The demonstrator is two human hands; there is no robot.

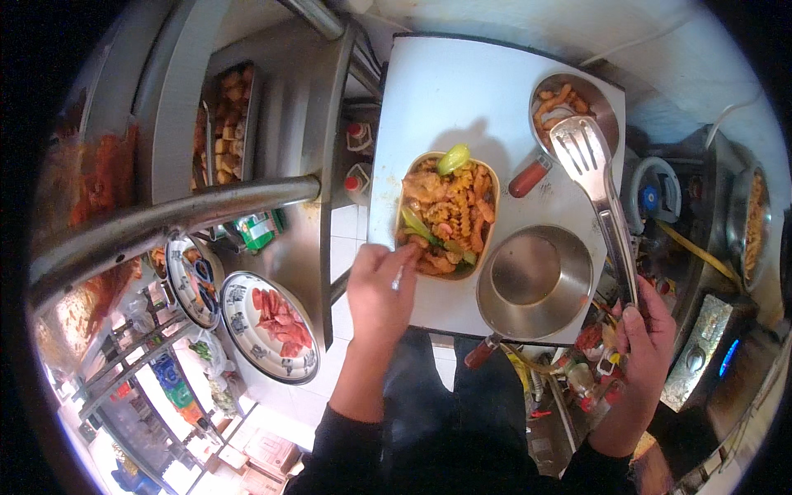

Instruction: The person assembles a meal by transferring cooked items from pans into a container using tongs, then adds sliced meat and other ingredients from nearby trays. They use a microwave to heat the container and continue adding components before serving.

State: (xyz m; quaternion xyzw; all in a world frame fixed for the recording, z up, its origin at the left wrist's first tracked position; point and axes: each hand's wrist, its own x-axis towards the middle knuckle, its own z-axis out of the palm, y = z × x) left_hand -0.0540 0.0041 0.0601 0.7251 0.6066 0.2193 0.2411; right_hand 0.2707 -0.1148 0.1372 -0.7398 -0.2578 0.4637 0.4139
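Observation:
A tan, rounded takeaway box (490, 183) stands on the white tabletop, filled with spiral pasta (464, 206), browned meat pieces and green vegetables. A pale green vegetable piece (454, 159) lies across its far edge. My left hand (381, 289) reaches to the near left corner of the box, fingers pinched together at the food. Whatever lies between those fingertips is hidden. My right hand (645, 330) is closed round the handle end of slotted metal tongs (606, 206), whose head points away, over the rim of a small pan (609, 107) with fried strips inside.
A metal saucepan (536, 285) with a reddish handle sits near the table's front edge. On the left are a steel rail (223, 200), a patterned plate of sliced pink meat (241, 322) and a food tray (231, 124). A stove (701, 351) with a blue flame stands right.

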